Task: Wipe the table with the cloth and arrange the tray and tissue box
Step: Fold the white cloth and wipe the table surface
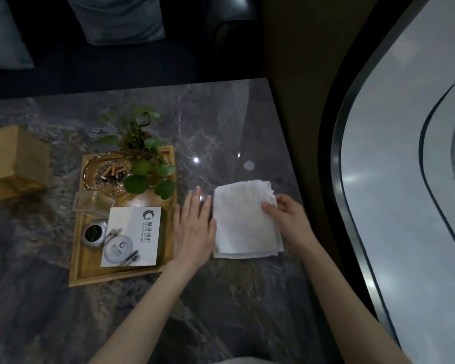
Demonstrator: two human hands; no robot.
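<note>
A folded white cloth (pixel 242 219) lies flat on the grey marble table (pixel 221 122). My right hand (pixel 286 219) rests on the cloth's right edge, fingers curled over its folds. My left hand (pixel 193 227) lies flat and open on the table, between the cloth and the wooden tray (pixel 90 269), touching the cloth's left edge. The tray holds a glass ashtray with butts, a small leafy plant (pixel 142 164), a printed card (pixel 132 237), a clear box and a round metal tin. A wooden tissue box (pixel 16 158) stands at the far left.
A dark sofa with grey cushions (pixel 116 19) runs behind the table. A curved pale floor inlay with a dark rim (pixel 352 179) lies to the right of the table's edge. Bare marble stretches in front of the tray and beyond the cloth.
</note>
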